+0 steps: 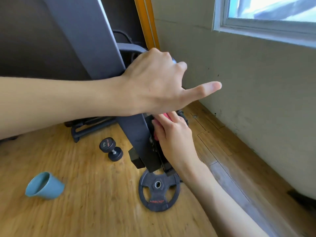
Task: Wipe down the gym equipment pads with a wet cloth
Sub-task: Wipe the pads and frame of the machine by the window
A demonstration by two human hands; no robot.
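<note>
Wooden floor (85, 211) beneath; my left hand (159, 82) clamps the stiff pad (82, 31), right hand (172, 134) presses flat-fingered on the cloth (166, 115) (limp, probably bunches).

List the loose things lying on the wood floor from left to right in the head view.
cup → dumbbell → weight plate
</note>
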